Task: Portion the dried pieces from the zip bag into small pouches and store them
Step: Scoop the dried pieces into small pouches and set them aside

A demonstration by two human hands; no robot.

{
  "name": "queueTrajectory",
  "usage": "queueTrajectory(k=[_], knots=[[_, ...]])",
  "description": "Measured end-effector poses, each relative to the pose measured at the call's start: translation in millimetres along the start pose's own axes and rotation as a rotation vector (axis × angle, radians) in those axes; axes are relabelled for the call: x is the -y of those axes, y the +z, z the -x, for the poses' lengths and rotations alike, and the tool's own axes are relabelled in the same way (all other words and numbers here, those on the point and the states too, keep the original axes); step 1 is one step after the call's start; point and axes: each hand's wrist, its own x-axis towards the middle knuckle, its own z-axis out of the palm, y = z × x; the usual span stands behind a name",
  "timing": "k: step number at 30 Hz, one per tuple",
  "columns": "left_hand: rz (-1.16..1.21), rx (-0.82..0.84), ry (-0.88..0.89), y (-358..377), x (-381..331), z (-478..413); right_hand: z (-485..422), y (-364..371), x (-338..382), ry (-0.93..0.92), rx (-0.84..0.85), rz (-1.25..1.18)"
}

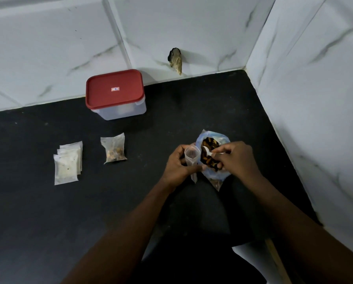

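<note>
The zip bag (218, 174) stands open on the dark surface (48, 206), over on the right side, near the corner where two walls meet. It is full of brown and orange dried pieces (208, 143). The right hand (237, 158) is at the mouth of the bag, and its fingers pinch the handle of a small white spoon (206, 150). The bowl of the spoon sits over the dried pieces inside the bag. The left hand (176, 165) is just beside the bag, touching it. Its fingers are curled round a small clear pouch (191, 155) and hold it upright with the top open. The pouch looks almost empty, but I cannot tell for sure. To the left, well apart from the hands, a filled pouch (114, 151) lies flat on the surface with brown bits in its lower half. Further left is a little pile of flat pouches (68, 165), one on top of the other, with only tiny specks showing in them. Behind these, close to the back wall (48, 48), stands a clear plastic box (120, 112) with a red lid (114, 92) shut on top. The lid has a small sticker in the middle. The walls are white tiles with grey streaks. Low in the back wall there is a dark rough hole (175, 58).
</note>
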Motion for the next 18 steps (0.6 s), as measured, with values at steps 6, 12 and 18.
queueTrajectory(k=[6, 12, 18], knots=[[0.016, 0.002, -0.004, 1, -2, 2, 1, -15, -6, 0.259, 0.104, -0.357], [0.006, 0.008, -0.018, 0, -1, 4, 0, -15, -8, 0.311, 0.085, -0.465], [-0.026, -0.001, 0.009, -4, -1, 6, 2, -18, -8, 0.292, 0.083, -0.409]])
